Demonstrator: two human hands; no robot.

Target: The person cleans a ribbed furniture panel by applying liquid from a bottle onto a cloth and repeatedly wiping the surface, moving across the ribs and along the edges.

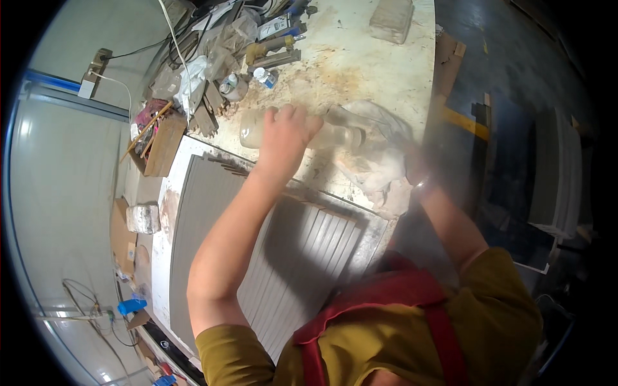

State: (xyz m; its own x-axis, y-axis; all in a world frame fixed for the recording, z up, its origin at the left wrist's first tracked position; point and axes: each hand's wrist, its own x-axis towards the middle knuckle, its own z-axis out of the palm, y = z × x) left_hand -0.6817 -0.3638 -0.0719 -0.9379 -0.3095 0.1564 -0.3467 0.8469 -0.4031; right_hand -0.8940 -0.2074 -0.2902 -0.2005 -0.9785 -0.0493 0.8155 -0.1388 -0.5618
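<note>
On the left of the desk (386, 71) a grey grooved panel (212, 212) lies flat, its slats running away from the person; a wooden box of sticks (161, 141) stands beyond its far corner.

The left hand (283, 135) reaches forward over the panel and its grip is closed over a translucent plastic bottle (254, 132). The bottle lies on its side, long axis running left to right across the desk: its rounded base shows left of the knuckles, and its narrower neck end (344, 136) comes out to the right of the hand. What is inside cannot be made out through the cloudy wall.

That neck end points straight into a crumpled white cloth (376, 154), which the right hand (415, 167) meets from the other side. This hand is blurred, so I cannot tell how its grip stands; it appears pressed into the cloth.

Farther back stand two small capped bottles (248, 82), among tools and scraps.
</note>
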